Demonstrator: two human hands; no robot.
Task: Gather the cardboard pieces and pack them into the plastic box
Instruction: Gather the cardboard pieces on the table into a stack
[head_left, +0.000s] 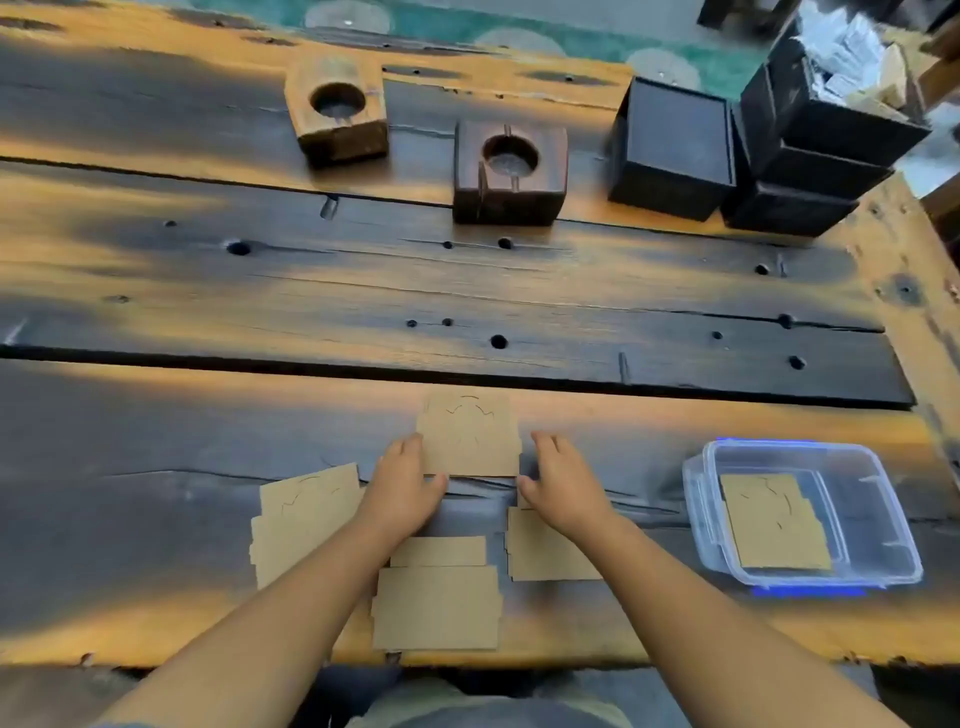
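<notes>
Several flat brown cardboard pieces lie on the near part of the wooden table. One cardboard piece (469, 434) lies between my hands. My left hand (402, 486) touches its left edge, fingers spread. My right hand (558, 480) rests just off its right edge, fingers apart, over another piece (550, 551). More pieces lie at the left (301, 519) and near the table's front edge (436, 605). The clear plastic box (883, 519) stands open at the right, with one cardboard piece (774, 522) flat inside.
Two wooden blocks with round holes (337, 111) (509, 171) stand at the far side. Black boxes (672, 148) are stacked at the far right, one holding white papers (841, 52). The table's front edge (156, 657) runs just before my body.
</notes>
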